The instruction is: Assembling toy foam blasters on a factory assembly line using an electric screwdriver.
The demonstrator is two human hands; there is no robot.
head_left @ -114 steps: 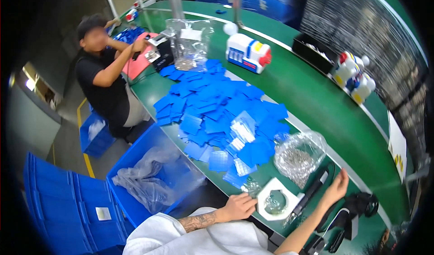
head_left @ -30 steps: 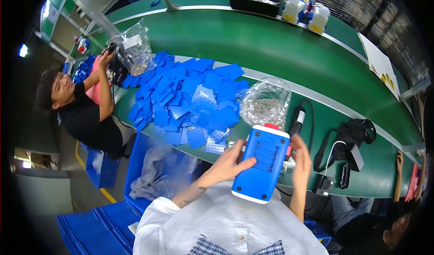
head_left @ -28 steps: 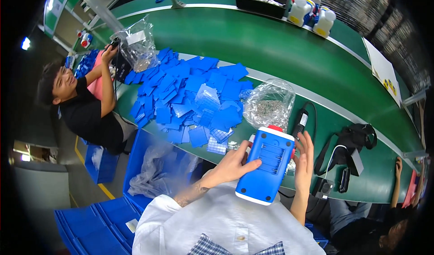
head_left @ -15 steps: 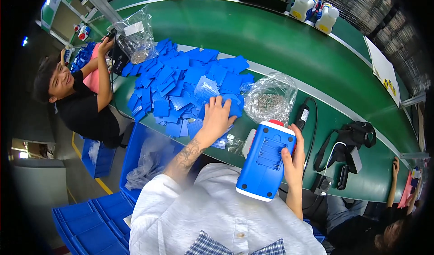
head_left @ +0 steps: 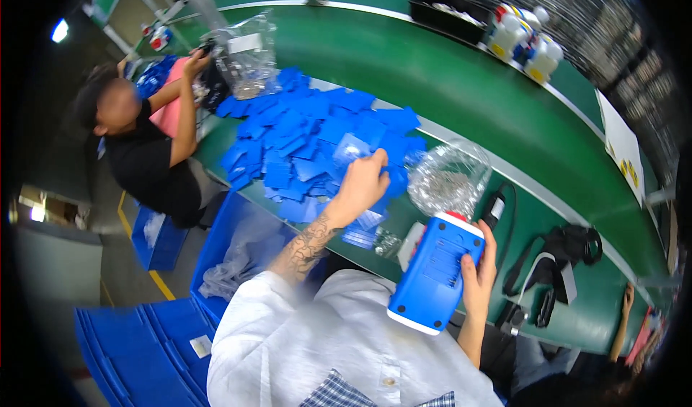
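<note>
A blue plastic device (head_left: 436,273) with white edging, a red part at its top and an uncovered compartment in its back is held in my right hand (head_left: 477,281), thumb across its side. My left hand (head_left: 364,183), its forearm tattooed, is over the near right part of a heap of flat blue plastic covers (head_left: 306,136). Its fingers are drawn together; what they pinch, if anything, is hidden. Just right of the heap lies a clear plastic bag (head_left: 450,180) of small metal parts.
A corded black tool (head_left: 496,209) and a black strap with small devices (head_left: 559,255) lie on the green bench to the right. Blue bins (head_left: 137,349) stand at lower left. A co-worker (head_left: 148,147) sits at far left. White bottle-shaped items (head_left: 544,59) stand on the upper ledge.
My left hand has lifted slightly off the covers, its spread fingers now drawn together. The whole view has shifted, and the device stays in my right hand.
</note>
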